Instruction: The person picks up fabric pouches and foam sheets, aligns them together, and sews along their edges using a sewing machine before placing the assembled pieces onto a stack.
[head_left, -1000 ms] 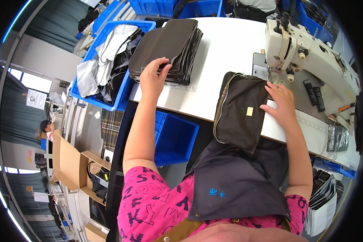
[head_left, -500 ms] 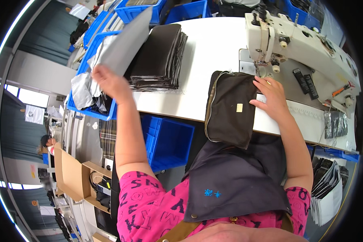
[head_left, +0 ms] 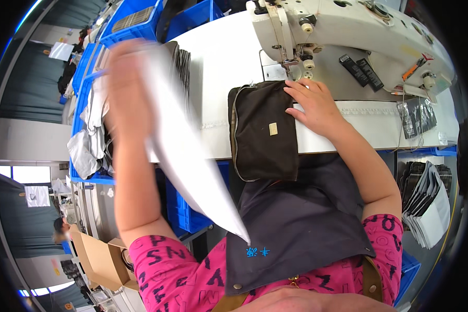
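My left hand [head_left: 132, 96], smeared by motion, is raised at the left with a large white sheet [head_left: 187, 166] in its grip. The sheet hangs slanting down toward my apron, and its material is hard to make out. Under the sewing machine's needle area lies a dark brown fabric piece [head_left: 270, 151] with a zipper [head_left: 232, 138] along its left edge and a small pale label [head_left: 273, 129]. My right hand [head_left: 314, 106] rests on its upper right edge, fingers stretched out and lying flat. The sheet and my left hand partly cover a stack of dark fabric panels [head_left: 182, 67].
A white sewing machine [head_left: 343, 31] stands at the far right of the white table [head_left: 218, 57]. Blue crates [head_left: 132, 22] line the back and left; one blue crate [head_left: 91, 179] holds crumpled white pieces. Two black packets [head_left: 361, 72] and an orange-handled tool [head_left: 413, 68] lie by the machine.
My left hand has swung the sheet from above the stack toward me, so it now hangs downward. The view has shifted right; my right hand stays on the zippered piece.
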`<state>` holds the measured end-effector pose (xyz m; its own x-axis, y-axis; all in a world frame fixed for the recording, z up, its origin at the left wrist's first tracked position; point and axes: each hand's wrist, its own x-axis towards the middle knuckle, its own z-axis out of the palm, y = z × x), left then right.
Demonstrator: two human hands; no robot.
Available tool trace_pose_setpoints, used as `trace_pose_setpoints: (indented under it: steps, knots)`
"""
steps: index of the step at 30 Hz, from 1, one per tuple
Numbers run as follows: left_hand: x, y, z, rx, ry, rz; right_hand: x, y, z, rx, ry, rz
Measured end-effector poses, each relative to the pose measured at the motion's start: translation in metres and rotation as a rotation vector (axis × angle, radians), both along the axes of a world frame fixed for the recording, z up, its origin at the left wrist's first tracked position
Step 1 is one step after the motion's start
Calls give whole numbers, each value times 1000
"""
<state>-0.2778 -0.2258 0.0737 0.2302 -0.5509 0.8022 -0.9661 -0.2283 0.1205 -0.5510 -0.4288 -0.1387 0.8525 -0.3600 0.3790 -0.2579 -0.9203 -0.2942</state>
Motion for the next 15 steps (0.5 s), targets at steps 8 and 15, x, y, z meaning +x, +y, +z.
trace_pose_setpoints:
  steps: [8,15]
  knots:
    - [-56,-115,-192,560,508,-348,-3,6,2,-125,0,29]
    - [-60,-124,-194,599,434,-385,-5,-5,4,-426,-55,317]
